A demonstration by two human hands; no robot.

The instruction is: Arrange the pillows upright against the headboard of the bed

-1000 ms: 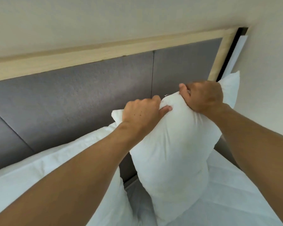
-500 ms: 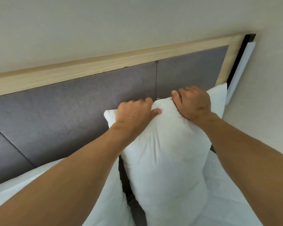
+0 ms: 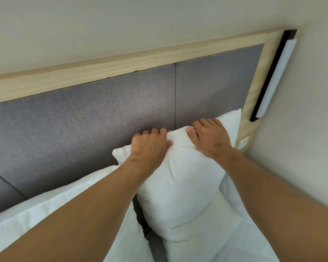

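A white pillow (image 3: 182, 188) stands upright at the right end of the bed, its back to the grey padded headboard (image 3: 83, 120). My left hand (image 3: 150, 146) grips its top edge left of centre, fingers curled over the back. My right hand (image 3: 209, 138) lies on the top edge to the right, fingers over the back and thumb in front. A second white pillow (image 3: 51, 210) leans against the headboard at the left, partly hidden by my left forearm. A dark gap separates the two pillows.
A pale wood frame (image 3: 121, 62) borders the headboard on top and at the right. A black and white wall fixture (image 3: 273, 76) hangs beside the right post. The cream side wall (image 3: 301, 138) stands close on the right. White bedding (image 3: 235, 242) lies below.
Both hands have pushed the pillow down and back toward the headboard. Its top sits lower against the grey panel. My right hand has flattened somewhat on the top edge.
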